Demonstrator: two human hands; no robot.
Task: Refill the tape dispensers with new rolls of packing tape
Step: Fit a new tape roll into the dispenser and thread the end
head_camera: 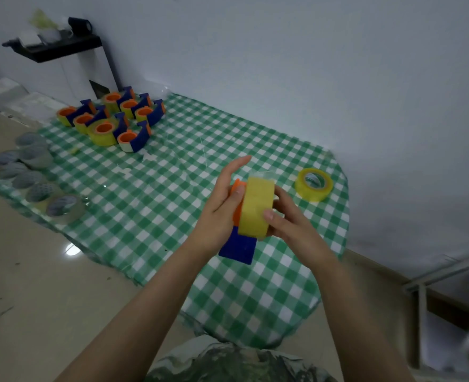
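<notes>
Clamps a tape dispenser [240, 248] in the left hand [219, 213], in the air above the near-right part of the green checked cloth [145, 205]. Thumb bent over the orange hub [237, 197], fingers straight and pointing up behind it. Grips a yellow tape roll [256, 208] with the right hand [288, 224], thumb on the near band and fingers curled round the far side. Presents the roll edge-on: thick, opaque, lemon yellow, pressed up against the hub. Cannot tell whether it is fully seated. Below the roll, flat blue plastic, squarish, hanging down under the left palm. On the cloth's far right edge, a spare yellow roll [314, 184] lying flat, with a light inner core. At the cloth's far left corner, a cluster of blue-and-orange dispensers [109, 119], most loaded with yellow tape. Along the cloth's left edge, a row of greyish clear rolls [32, 172], some partly off the fabric.
</notes>
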